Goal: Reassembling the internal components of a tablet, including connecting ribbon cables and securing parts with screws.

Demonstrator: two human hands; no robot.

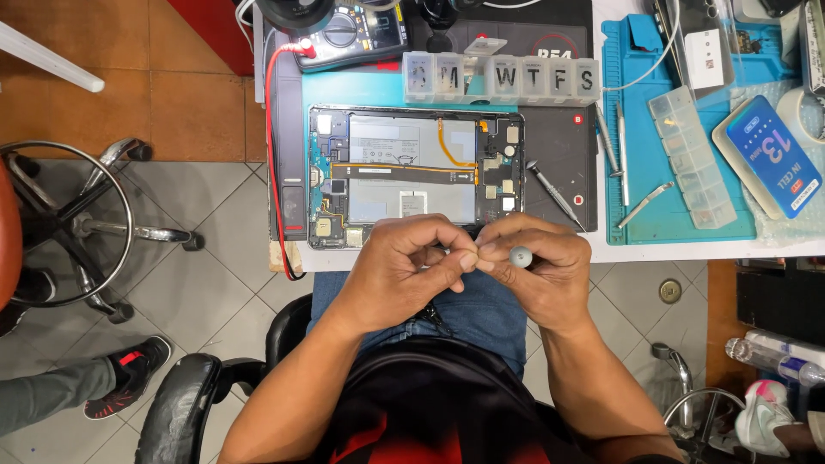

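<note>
Left hand: the left hand (404, 271) is curled in front of the body, just below the table edge, its fingertips pinched together against those of the other hand; whether something tiny sits between them cannot be told.
Right hand: the right hand (537, 266) is closed around a small screwdriver (521, 256), of which only the round grey cap shows between the fingers; thumb and forefinger meet the left fingertips.
Opened tablet: the opened tablet (404, 176) lies back-off on the white table (653, 251), just beyond the hands, with its battery, orange flex cables and circuit boards showing.
Loose screwdriver: a second screwdriver (554, 195) lies slanted on the dark mat just right of the tablet.
Pill organiser: a clear weekly pill organiser (503, 79) lies across the far side of the tablet.
Blue mat: a blue work mat (640, 129) to the right carries tweezers (644, 204) and a clear compartment box (692, 155).
Multimeter: a multimeter (348, 33) sits at the far edge, its red lead (269, 155) running down the tablet's left side.
Floor: a stool base (77, 228) stands to the left, and another person's shoe (129, 365) is near it.
</note>
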